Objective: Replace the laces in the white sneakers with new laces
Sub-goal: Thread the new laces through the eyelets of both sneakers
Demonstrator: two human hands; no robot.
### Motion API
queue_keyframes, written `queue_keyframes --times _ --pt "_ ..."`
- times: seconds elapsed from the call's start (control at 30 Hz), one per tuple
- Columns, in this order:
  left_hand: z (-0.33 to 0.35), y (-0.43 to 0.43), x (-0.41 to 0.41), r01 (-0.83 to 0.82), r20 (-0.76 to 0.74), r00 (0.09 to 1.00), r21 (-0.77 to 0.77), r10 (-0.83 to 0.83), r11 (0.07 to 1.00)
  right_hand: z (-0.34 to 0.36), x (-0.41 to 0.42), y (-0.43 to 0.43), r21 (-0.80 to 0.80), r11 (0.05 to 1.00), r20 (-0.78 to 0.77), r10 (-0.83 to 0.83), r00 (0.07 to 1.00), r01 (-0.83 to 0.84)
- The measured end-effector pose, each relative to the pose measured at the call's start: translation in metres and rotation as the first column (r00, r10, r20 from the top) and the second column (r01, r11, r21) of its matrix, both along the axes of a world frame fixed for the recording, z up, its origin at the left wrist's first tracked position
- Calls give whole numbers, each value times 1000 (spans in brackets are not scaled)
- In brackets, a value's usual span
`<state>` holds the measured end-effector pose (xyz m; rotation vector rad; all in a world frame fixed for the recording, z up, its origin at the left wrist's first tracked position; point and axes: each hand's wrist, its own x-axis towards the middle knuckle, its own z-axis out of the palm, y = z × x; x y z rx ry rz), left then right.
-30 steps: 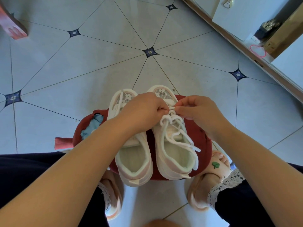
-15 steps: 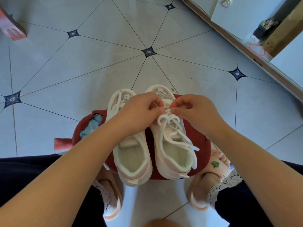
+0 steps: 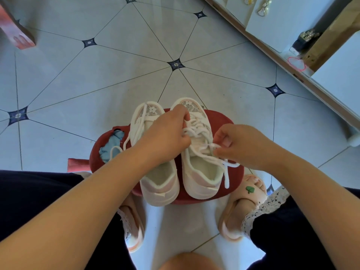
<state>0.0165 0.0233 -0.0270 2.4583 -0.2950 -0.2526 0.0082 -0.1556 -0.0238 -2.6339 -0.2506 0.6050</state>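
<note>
- Right sneaker (image 3: 200,180): one, white with a pink heel panel, standing on a red stool (image 3: 233,123) with its toe pointing away from the person. Its mid-part is hidden under the hands.
- Left sneaker (image 3: 157,178): one, same make, just beside the first on the stool. Its lacing area is covered by the left forearm.
- White lace (image 3: 196,131): threaded loosely over the right sneaker's tongue. One free end trails over the shoe's outer side onto the stool. How many eyelets it runs through cannot be made out.
- Second lace (image 3: 124,142): one strand hanging off the left sneaker's outer side; the rest is hidden.
- Left hand (image 3: 167,133): fingers curled round the lace near the right sneaker's toe end.
- Right hand (image 3: 245,145): pinching a strand of the same lace at the shoe's outer edge, apart from the left hand.
- Blue cloth (image 3: 114,139): one, crumpled on the stool's left part.
- Slippers (image 3: 251,191): two, pale pink, worn, either side of the stool; the left one is largely hidden.
- Tiled floor (image 3: 78,75): pale tiles with dark diamond insets.
</note>
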Motion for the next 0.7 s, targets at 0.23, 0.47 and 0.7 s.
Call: queue_keyframes --times 0.23,0.47,0.7 --pt "-10 -4 -19 146 470 823 370 -320 918 24 -6 -12 208 943 -74 -252 965 262" --pt "-1 -4 -18 171 213 953 209 -215 963 10 -15 0 117 989 -113 -75 991 88" --pt "4 10 -24 -230 -263 959 -509 104 829 3 -15 3 323 927 67 -222 973 189"
